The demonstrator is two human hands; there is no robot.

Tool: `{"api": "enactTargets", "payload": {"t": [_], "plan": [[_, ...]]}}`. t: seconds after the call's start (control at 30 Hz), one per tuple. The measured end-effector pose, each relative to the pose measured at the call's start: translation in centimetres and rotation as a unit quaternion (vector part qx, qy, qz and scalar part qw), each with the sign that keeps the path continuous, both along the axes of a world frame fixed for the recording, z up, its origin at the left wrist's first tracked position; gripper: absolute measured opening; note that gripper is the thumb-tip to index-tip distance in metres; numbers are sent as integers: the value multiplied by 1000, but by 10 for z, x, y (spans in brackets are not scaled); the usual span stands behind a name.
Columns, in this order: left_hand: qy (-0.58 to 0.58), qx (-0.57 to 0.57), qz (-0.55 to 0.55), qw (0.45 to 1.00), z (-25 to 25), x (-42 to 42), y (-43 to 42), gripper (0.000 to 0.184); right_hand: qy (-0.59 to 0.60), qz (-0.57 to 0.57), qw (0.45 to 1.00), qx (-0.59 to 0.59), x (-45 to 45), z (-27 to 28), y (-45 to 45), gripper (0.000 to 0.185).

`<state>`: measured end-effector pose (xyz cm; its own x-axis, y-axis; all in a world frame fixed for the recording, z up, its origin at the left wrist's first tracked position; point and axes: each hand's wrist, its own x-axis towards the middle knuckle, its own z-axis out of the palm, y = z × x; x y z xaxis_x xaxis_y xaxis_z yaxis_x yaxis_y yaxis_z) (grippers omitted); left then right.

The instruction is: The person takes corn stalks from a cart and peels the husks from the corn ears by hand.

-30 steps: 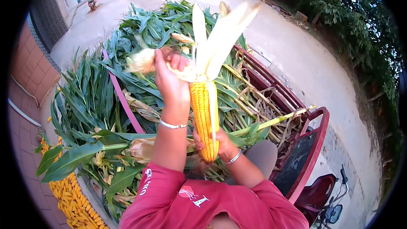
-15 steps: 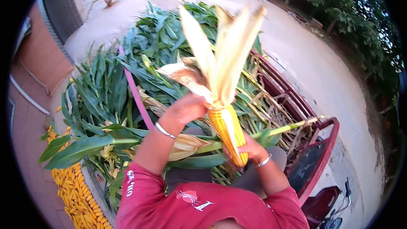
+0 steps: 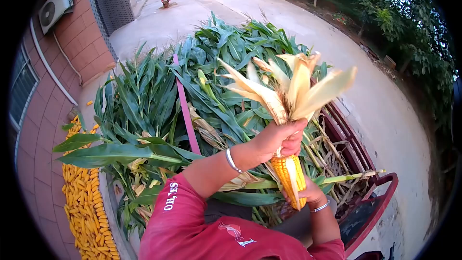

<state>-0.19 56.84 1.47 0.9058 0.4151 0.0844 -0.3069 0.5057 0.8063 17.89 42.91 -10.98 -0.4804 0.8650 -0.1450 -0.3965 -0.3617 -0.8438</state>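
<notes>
A yellow corn cob (image 3: 290, 171) stands nearly upright in front of my body, its pale husk leaves (image 3: 301, 86) peeled back and fanned out above it. My left hand (image 3: 284, 139) is wrapped round the base of the husks, at the cob's upper end. Lower down, my right hand (image 3: 308, 193) grips the cob near its bottom tip. A strip of husk still lies along the cob's front. Behind the forearms a cut corn stalk (image 3: 260, 184) with long green leaves lies across the pile.
Green corn stalks (image 3: 231, 48) fill a cart with a red rail (image 3: 353, 144); a pink bar (image 3: 186, 110) crosses them. Husked cobs (image 3: 89, 202) lie at the left beside a tiled wall (image 3: 48, 149). A concrete road (image 3: 385, 125) runs along the right.
My left hand has moved from the loose husk and silk to close round the gathered husk base. The view has turned left, and the cob now appears further right.
</notes>
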Motion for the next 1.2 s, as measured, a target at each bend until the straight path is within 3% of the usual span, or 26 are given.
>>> {"api": "enactTargets", "payload": {"t": [0.17, 0.3, 0.47, 0.6, 0.7, 0.77, 0.83, 0.97, 1.03, 1.1, 1.13, 1.2], "plan": [[-48, -67, 160, 984, -4, 10, -2, 42, 31, -11, 999, -17, 6, -1, 4, 70], [-36, -97, 174, 979, -18, 17, 4, 42, 51, -40, 997, -30, -8, -1, -2, 72], [-72, -119, 37, 990, -20, 11, 11, 33, 64, -2, 997, -49, 2, -5, -10, 72], [-23, 26, -9, 999, -8, 1, 6, 29, 17, 43, 998, -43, 17, 8, -6, 70], [-54, -73, -25, 996, -10, 5, 10, 34, -12, 52, 998, -14, 22, -1, 2, 67], [-52, -91, 44, 994, -5, 10, 8, 40, -8, 3, 1000, -21, 11, 2, 8, 65], [-88, -155, 216, 960, -13, 19, 24, 41, -6, -45, 999, -23, -11, 0, 14, 63], [-49, -194, 263, 944, -43, 28, 50, 41, 160, -164, 973, 19, -65, -38, 19, 60], [-44, -217, 255, 941, -65, 33, 70, 42, 185, -218, 958, 0, -92, -55, 22, 59], [-85, -278, 295, 910, -77, 35, 85, 41, 124, -302, 944, 56, -128, -49, 30, 57], [-69, -279, 365, 885, -82, 38, 91, 40, 330, -227, 913, -81, -136, -95, 39, 45], [-81, -302, 373, 874, -84, 33, 110, 40, 308, -250, 918, -23, -147, -53, 50, 36]]}}
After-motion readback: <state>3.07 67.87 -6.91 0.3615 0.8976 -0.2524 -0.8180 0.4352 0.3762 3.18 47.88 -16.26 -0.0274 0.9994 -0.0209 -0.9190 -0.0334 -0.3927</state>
